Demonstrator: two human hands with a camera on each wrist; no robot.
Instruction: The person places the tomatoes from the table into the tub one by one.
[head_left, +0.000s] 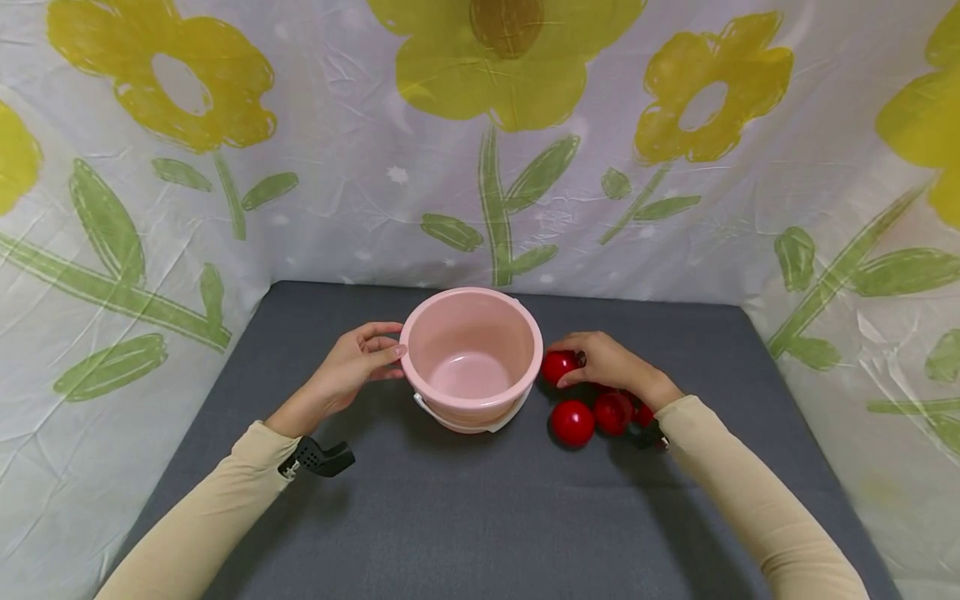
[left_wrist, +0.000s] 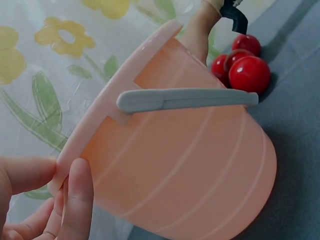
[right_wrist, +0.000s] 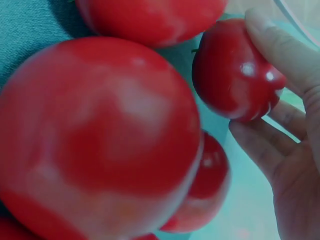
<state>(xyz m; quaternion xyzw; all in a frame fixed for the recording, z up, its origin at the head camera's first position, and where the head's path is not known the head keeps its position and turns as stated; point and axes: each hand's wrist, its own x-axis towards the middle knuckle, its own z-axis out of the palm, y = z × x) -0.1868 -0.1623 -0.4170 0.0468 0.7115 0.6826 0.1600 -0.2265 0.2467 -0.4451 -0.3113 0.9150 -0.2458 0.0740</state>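
A pink bucket (head_left: 471, 398) stands upright on the dark table, its inside bare and its pale handle (left_wrist: 185, 99) hanging down on the near side. My left hand (head_left: 352, 364) pinches the bucket's rim from the left, thumb and fingers on either side of it in the left wrist view. Just right of the bucket, my right hand (head_left: 609, 364) grips a red apple (right_wrist: 235, 72) between thumb and fingers. Several more red, apple-like fruits lie beside and below that hand, including a shiny one (head_left: 572, 423) nearest the bucket and a large one (right_wrist: 100, 135) close to the right wrist camera.
The dark grey tabletop (head_left: 465, 525) reaches back to a white cloth (head_left: 337, 208) printed with yellow flowers, which also hangs along both sides. A black wrist device (head_left: 324, 457) sits on the left forearm. My right forearm passes over part of the fruit pile.
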